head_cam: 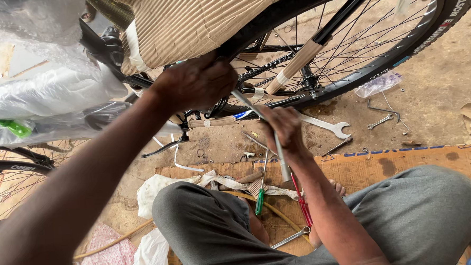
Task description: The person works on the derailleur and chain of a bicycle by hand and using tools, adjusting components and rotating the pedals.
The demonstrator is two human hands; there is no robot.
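**Inspector:** Start with what cannot be confirmed.

**Assistant:** The bicycle is cut off at the top and left edges. Corrugated cardboard wrapping (pixel 188 23) covers the frame, and clear plastic film (pixel 37 67) hides the parts at upper left. The rear wheel (pixel 380 41) shows only its lower arc. The point where the tool meets the bicycle is masked by the left hand (pixel 199 81), so the fastener cannot be made out. A second wheel (pixel 10 179) is only partly in frame at the left edge.

**Inspector:** Hand positions?

**Assistant:** The left arm reaches forward and up, fist clenched around the upper end of a long metal wrench (pixel 259 131), close under the cardboard near the chain (pixel 262 68). The right hand (pixel 283 128) sits lower, fingers wrapped round the same shaft at mid-length, wrist bent down toward the knee. The wrench runs diagonally between both hands, its lower end free above the lap.

**Inspector:** Surroundings?

**Assistant:** The person sits on a flat cardboard sheet (pixel 406 162), knees raised in grey trousers. An open-ended spanner (pixel 328 126) lies on the concrete just right of the right hand. A green-handled screwdriver (pixel 260 197) and a red-handled tool (pixel 302 201) lie between the legs, beside a white rag (pixel 158 186). A small spanner (pixel 379 122) lies further right.
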